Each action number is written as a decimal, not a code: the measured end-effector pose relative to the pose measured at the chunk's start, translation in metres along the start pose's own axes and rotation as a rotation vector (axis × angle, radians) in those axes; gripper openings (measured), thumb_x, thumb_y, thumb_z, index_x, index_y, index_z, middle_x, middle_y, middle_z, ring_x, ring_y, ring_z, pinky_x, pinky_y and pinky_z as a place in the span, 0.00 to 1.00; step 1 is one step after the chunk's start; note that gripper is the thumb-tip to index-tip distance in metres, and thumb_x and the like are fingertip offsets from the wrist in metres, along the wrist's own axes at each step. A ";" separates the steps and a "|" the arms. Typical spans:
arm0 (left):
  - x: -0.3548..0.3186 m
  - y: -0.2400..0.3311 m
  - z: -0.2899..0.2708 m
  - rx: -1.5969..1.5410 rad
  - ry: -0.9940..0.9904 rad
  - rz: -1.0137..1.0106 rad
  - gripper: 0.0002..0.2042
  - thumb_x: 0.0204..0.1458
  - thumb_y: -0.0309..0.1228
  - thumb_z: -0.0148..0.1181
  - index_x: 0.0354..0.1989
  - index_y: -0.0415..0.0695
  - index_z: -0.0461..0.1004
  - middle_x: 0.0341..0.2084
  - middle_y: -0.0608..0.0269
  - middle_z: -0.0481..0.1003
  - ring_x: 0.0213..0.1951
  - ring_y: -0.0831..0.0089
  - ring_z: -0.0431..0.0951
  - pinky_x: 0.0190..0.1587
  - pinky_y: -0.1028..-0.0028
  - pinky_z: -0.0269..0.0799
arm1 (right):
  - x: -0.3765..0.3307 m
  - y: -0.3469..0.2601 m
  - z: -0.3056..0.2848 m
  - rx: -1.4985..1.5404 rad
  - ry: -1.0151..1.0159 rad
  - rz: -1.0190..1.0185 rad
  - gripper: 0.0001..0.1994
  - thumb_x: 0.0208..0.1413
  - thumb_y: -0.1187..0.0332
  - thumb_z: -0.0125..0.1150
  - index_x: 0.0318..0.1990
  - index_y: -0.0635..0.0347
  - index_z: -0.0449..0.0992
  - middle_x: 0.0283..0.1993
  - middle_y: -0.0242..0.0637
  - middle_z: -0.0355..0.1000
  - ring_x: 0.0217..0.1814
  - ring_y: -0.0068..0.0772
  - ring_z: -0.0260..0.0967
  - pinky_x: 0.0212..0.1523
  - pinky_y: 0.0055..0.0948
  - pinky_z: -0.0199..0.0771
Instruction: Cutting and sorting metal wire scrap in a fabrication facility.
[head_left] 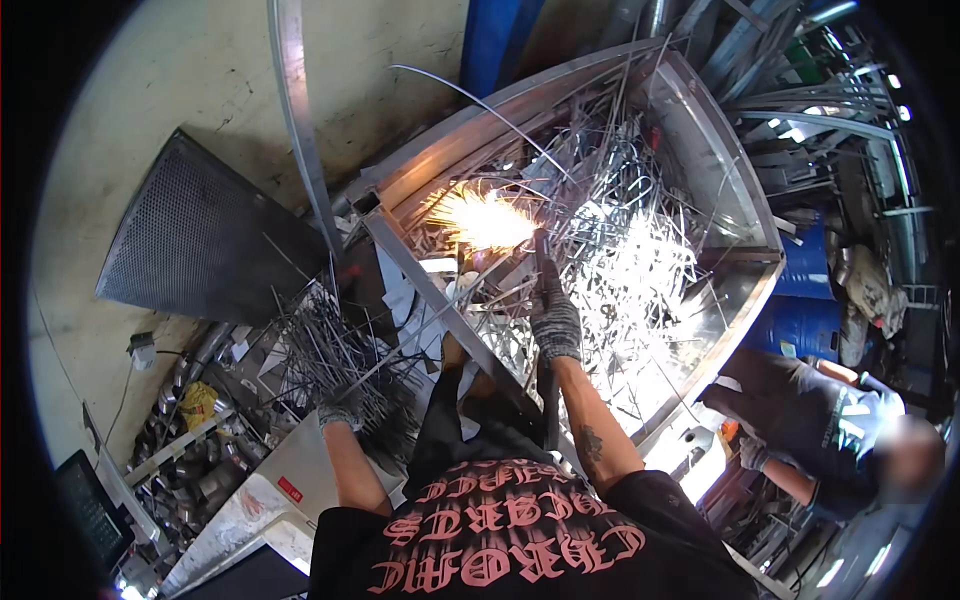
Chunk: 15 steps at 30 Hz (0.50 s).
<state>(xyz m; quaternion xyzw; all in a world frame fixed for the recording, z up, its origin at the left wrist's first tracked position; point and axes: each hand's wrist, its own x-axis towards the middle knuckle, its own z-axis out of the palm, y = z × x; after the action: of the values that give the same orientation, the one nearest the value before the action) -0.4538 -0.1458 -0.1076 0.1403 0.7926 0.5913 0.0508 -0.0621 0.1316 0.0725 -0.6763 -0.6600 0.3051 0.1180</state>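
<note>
**Head view: gloved hands at the scrap bin**

Nearest me, my left hand (342, 408) closes its fingers on a bundle of thin metal rods (330, 350). My right hand (556, 322) reaches into the metal bin (745, 215); whether its fingers grip anything I cannot tell. Beyond it, sparks (480, 220) flare among tangled wire scrap (630, 250).

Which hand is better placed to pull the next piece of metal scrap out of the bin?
Probably the right hand: gloved, it already reaches into the scrap inside the bin. The left hand rests on a wire bundle outside it.
</note>
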 end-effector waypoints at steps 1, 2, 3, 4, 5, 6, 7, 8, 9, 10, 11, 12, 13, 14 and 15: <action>0.004 -0.003 -0.003 -0.001 -0.008 0.004 0.14 0.63 0.40 0.44 0.42 0.45 0.74 0.37 0.61 0.76 0.36 0.66 0.76 0.42 0.64 0.72 | -0.001 -0.003 -0.001 0.008 -0.011 -0.021 0.34 0.58 0.66 0.55 0.70 0.28 0.54 0.35 0.56 0.74 0.37 0.58 0.74 0.37 0.51 0.72; 0.001 -0.006 -0.006 -0.002 -0.016 0.008 0.14 0.63 0.40 0.44 0.41 0.45 0.74 0.36 0.61 0.76 0.36 0.66 0.76 0.42 0.64 0.72 | -0.002 -0.003 -0.001 0.007 -0.002 -0.016 0.34 0.58 0.66 0.55 0.70 0.28 0.54 0.35 0.56 0.74 0.37 0.58 0.74 0.37 0.51 0.72; 0.004 -0.009 -0.006 -0.003 -0.023 0.013 0.14 0.63 0.40 0.44 0.41 0.45 0.74 0.36 0.61 0.76 0.36 0.66 0.76 0.41 0.64 0.72 | -0.001 -0.003 0.000 -0.010 0.006 -0.037 0.34 0.58 0.66 0.55 0.70 0.27 0.53 0.34 0.56 0.74 0.36 0.58 0.74 0.37 0.51 0.72; 0.005 -0.012 -0.006 -0.001 -0.024 0.016 0.14 0.63 0.40 0.44 0.41 0.45 0.74 0.36 0.61 0.76 0.36 0.66 0.76 0.41 0.64 0.72 | 0.000 -0.007 0.000 -0.026 0.008 -0.063 0.34 0.58 0.67 0.54 0.71 0.27 0.53 0.33 0.56 0.74 0.36 0.58 0.74 0.37 0.51 0.72; 0.009 -0.014 -0.008 0.001 -0.024 0.020 0.14 0.63 0.39 0.44 0.41 0.45 0.74 0.36 0.61 0.76 0.36 0.66 0.76 0.41 0.64 0.72 | -0.001 -0.012 -0.004 -0.047 -0.014 -0.039 0.33 0.58 0.66 0.54 0.70 0.29 0.54 0.34 0.56 0.74 0.36 0.58 0.74 0.36 0.52 0.72; 0.008 -0.017 -0.007 0.004 -0.023 0.024 0.13 0.63 0.39 0.44 0.41 0.45 0.74 0.36 0.61 0.76 0.35 0.66 0.76 0.41 0.64 0.72 | -0.001 -0.013 -0.003 -0.048 -0.013 -0.040 0.33 0.58 0.66 0.54 0.70 0.29 0.54 0.34 0.56 0.74 0.36 0.58 0.74 0.36 0.52 0.72; 0.000 -0.018 -0.014 0.007 -0.027 0.026 0.13 0.63 0.39 0.44 0.40 0.45 0.74 0.35 0.61 0.76 0.35 0.66 0.76 0.41 0.64 0.72 | -0.001 -0.013 -0.003 -0.062 -0.018 -0.055 0.32 0.58 0.66 0.54 0.70 0.31 0.55 0.35 0.55 0.74 0.37 0.57 0.74 0.37 0.51 0.72; 0.005 -0.020 -0.015 0.011 -0.029 0.029 0.13 0.63 0.39 0.44 0.40 0.45 0.74 0.35 0.61 0.76 0.35 0.66 0.76 0.40 0.64 0.72 | -0.001 -0.013 -0.003 -0.076 -0.024 -0.072 0.31 0.59 0.66 0.53 0.70 0.33 0.56 0.36 0.55 0.74 0.37 0.57 0.74 0.37 0.51 0.72; 0.003 -0.024 -0.011 0.016 -0.029 0.032 0.13 0.63 0.39 0.44 0.40 0.45 0.74 0.35 0.61 0.76 0.35 0.66 0.76 0.40 0.64 0.72 | -0.001 -0.013 -0.004 -0.094 -0.013 -0.114 0.28 0.59 0.65 0.53 0.68 0.36 0.59 0.38 0.54 0.74 0.38 0.57 0.74 0.38 0.51 0.72; -0.007 -0.024 -0.007 0.023 -0.027 0.034 0.13 0.63 0.39 0.44 0.40 0.45 0.74 0.35 0.61 0.76 0.35 0.66 0.76 0.40 0.64 0.72 | -0.001 -0.016 -0.005 -0.133 -0.032 -0.059 0.26 0.59 0.63 0.54 0.66 0.38 0.62 0.38 0.54 0.75 0.39 0.56 0.75 0.40 0.51 0.73; 0.001 -0.024 -0.007 0.030 -0.020 0.041 0.13 0.63 0.39 0.44 0.39 0.46 0.74 0.35 0.62 0.76 0.34 0.67 0.76 0.40 0.64 0.72 | 0.004 -0.002 0.002 -0.131 -0.030 -0.035 0.25 0.59 0.63 0.55 0.65 0.39 0.64 0.37 0.54 0.75 0.39 0.56 0.75 0.40 0.51 0.73; 0.004 -0.024 -0.010 0.037 -0.012 0.048 0.13 0.63 0.39 0.44 0.39 0.46 0.74 0.35 0.62 0.76 0.34 0.67 0.76 0.40 0.64 0.73 | 0.008 0.012 0.010 -0.129 -0.028 -0.012 0.24 0.58 0.62 0.55 0.64 0.41 0.66 0.36 0.54 0.76 0.38 0.55 0.76 0.39 0.50 0.74; 0.001 -0.025 -0.008 0.046 -0.002 0.048 0.13 0.63 0.38 0.44 0.39 0.46 0.74 0.34 0.62 0.76 0.34 0.67 0.76 0.39 0.64 0.73 | 0.006 0.003 0.004 -0.135 -0.032 0.043 0.22 0.58 0.60 0.56 0.61 0.43 0.69 0.34 0.54 0.76 0.37 0.54 0.76 0.38 0.50 0.74; 0.003 -0.026 -0.008 0.055 0.008 0.049 0.13 0.63 0.38 0.44 0.39 0.46 0.74 0.34 0.62 0.76 0.34 0.67 0.76 0.39 0.64 0.73 | 0.006 0.002 0.002 -0.122 -0.033 0.075 0.23 0.58 0.59 0.56 0.62 0.43 0.69 0.34 0.54 0.77 0.38 0.55 0.76 0.38 0.50 0.74; -0.006 -0.027 -0.006 0.064 0.017 0.050 0.13 0.63 0.38 0.44 0.39 0.46 0.74 0.34 0.62 0.76 0.34 0.67 0.76 0.39 0.64 0.73 | 0.010 0.006 0.003 -0.106 -0.055 0.086 0.24 0.58 0.58 0.57 0.64 0.41 0.67 0.36 0.54 0.77 0.39 0.55 0.77 0.39 0.49 0.74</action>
<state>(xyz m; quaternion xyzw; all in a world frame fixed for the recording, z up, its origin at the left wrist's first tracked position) -0.4537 -0.1602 -0.1320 0.1564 0.8077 0.5679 0.0246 -0.0594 0.1396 0.0641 -0.7007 -0.6486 0.2930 0.0504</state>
